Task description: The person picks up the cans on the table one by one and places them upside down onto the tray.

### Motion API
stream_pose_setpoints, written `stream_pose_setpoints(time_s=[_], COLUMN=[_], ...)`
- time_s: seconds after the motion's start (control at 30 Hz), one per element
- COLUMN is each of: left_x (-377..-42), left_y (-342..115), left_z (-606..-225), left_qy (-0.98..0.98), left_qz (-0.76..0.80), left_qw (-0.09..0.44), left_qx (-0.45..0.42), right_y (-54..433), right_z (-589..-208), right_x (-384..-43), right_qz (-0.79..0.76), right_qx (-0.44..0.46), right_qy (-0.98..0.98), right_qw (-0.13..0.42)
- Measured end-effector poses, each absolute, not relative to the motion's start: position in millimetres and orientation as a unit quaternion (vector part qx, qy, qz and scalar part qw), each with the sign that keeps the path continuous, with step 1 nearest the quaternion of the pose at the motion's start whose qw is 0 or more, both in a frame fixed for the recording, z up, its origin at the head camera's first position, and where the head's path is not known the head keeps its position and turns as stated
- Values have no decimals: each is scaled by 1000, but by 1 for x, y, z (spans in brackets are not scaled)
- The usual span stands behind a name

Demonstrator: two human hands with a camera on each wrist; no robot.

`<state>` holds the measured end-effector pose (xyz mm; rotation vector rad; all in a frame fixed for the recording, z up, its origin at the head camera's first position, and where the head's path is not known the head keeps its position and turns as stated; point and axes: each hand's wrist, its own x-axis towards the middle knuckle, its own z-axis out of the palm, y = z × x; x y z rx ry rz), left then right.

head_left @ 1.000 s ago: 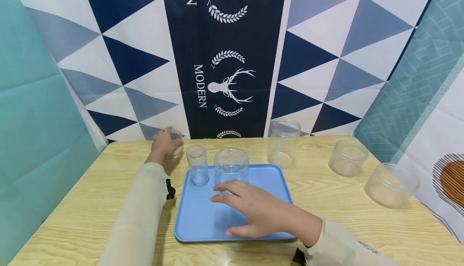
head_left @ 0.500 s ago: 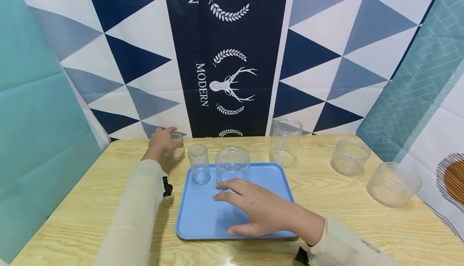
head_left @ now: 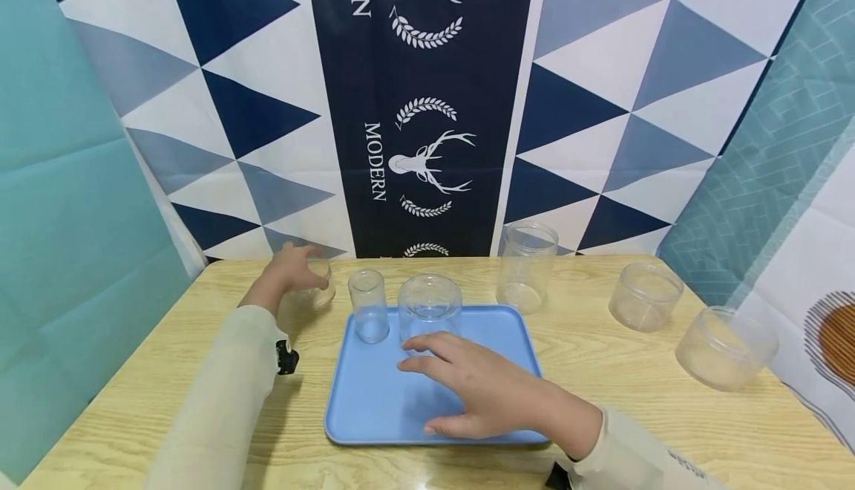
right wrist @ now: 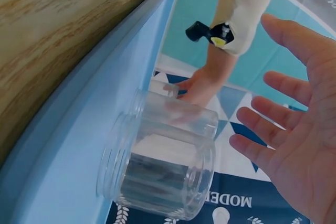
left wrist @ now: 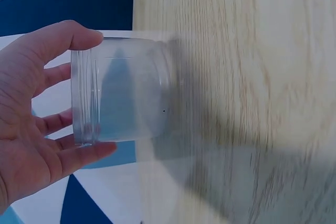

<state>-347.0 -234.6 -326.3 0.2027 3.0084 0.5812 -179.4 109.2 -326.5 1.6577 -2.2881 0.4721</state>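
Note:
At the table's back left, my left hand (head_left: pixel 289 273) grips a clear, wide-mouthed jar (left wrist: pixel 128 90) by its threaded rim. The left wrist view has the thumb (left wrist: pixel 86 39) on one side of the rim and fingers around the other, the jar's base close over the wood. My right hand (head_left: pixel 470 386) hovers above the blue tray (head_left: pixel 374 408) with spread, slightly bent fingers and nothing in them. Just beyond it stands a wide clear jar (right wrist: pixel 163 177), mouth down on the tray. A slim clear jar (head_left: pixel 369 308) is at the tray's back left corner.
Behind the tray's back right corner stands a tall clear jar (head_left: pixel 528 267). Two low, wide clear jars, one farther back (head_left: pixel 646 298) and one nearer (head_left: pixel 726 349), sit at the table's right. A patterned cloth (head_left: pixel 427 104) hangs along the back edge.
My left hand and the jar have shifted a little left and lower in the head view, away from the slim jar. My right hand stays nearly still over the tray.

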Motion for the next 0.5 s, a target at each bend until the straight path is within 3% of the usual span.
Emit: stream_pose_setpoints(time_s=[0.5], left_x=[-320], left_y=[-246], left_z=[-321], left_qy=[970], left_qz=[204], left_qw=[-22], left_qx=[130], right_y=[107], right_z=[-332], right_x=[-181], right_qz=[210], right_qx=[554], right_qy=[-796], right_qw=[128])
